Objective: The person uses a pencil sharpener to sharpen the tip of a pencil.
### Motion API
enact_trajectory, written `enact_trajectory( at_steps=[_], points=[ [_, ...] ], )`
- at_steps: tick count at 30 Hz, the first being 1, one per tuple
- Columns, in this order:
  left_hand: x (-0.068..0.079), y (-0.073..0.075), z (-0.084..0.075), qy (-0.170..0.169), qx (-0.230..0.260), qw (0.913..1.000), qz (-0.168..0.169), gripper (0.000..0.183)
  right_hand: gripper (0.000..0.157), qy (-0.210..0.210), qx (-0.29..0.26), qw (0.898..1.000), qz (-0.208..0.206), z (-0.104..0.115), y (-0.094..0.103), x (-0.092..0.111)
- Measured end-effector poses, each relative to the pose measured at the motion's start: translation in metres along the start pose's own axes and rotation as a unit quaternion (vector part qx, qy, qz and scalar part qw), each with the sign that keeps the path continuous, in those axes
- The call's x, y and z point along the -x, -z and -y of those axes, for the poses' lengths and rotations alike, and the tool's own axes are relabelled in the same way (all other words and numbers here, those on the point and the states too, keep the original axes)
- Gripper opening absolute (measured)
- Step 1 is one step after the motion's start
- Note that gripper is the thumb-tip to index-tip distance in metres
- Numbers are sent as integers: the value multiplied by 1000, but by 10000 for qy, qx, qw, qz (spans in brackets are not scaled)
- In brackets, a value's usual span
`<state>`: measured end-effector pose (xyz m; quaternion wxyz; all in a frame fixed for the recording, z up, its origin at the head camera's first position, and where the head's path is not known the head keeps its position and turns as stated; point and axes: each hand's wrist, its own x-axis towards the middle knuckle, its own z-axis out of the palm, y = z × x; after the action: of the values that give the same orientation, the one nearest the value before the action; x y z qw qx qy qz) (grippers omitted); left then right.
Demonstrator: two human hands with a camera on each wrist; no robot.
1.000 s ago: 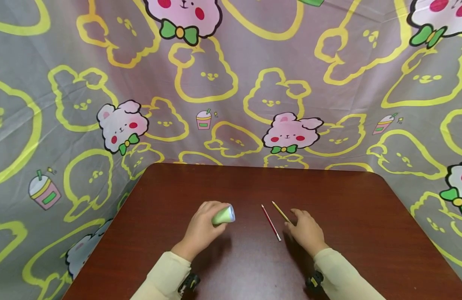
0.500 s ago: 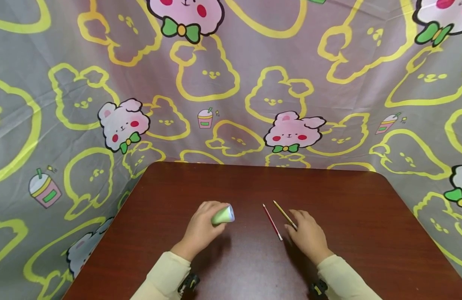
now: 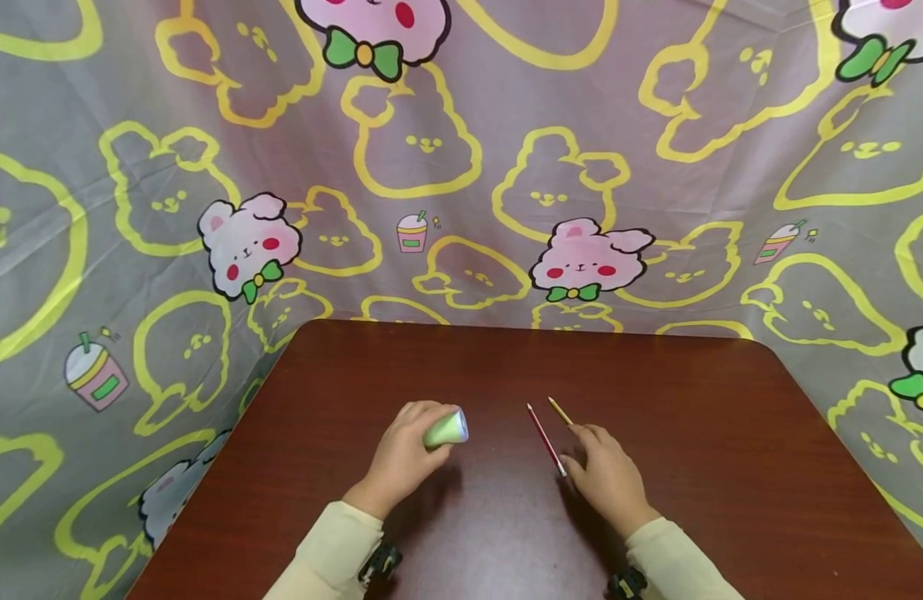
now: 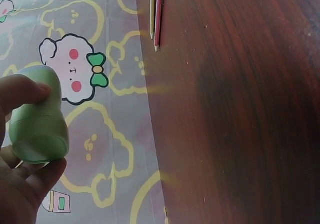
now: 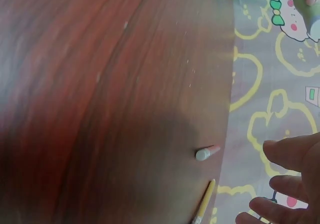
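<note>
My left hand (image 3: pixel 401 454) grips a light green, waisted cylinder (image 3: pixel 446 429) with a pale bluish-white end, held above the table. In the left wrist view, the thumb and fingers wrap the green cylinder (image 4: pixel 42 119). Two pencils lie side by side: a red pencil (image 3: pixel 544 437) with a white end and a yellow pencil (image 3: pixel 559 409). Over their near ends hovers my right hand (image 3: pixel 607 479), which hides part of the yellow pencil. The right wrist view has this hand (image 5: pixel 292 181) with fingers spread and nothing between them, beside the red pencil's end (image 5: pixel 204 154).
The dark brown wooden table (image 3: pixel 401 358) has rounded far corners. A grey curtain (image 3: pixel 461 208) printed with yellow outlines and rabbit faces hangs close along its back and sides.
My right hand first shifts slightly right, then comes back left, its thumb closer to the red pencil. The left hand keeps holding the green cylinder in place. The pencils stay where they lay.
</note>
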<state>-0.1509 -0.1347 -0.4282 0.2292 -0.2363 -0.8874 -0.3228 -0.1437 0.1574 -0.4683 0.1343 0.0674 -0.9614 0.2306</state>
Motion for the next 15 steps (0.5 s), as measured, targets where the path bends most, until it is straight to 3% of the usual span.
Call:
enact_trajectory(
  at_steps=[15],
  points=[
    [2, -2, -4, 165, -80, 9995, 244, 49, 51, -556, -111, 9972, 495, 4, -8, 3]
  ],
)
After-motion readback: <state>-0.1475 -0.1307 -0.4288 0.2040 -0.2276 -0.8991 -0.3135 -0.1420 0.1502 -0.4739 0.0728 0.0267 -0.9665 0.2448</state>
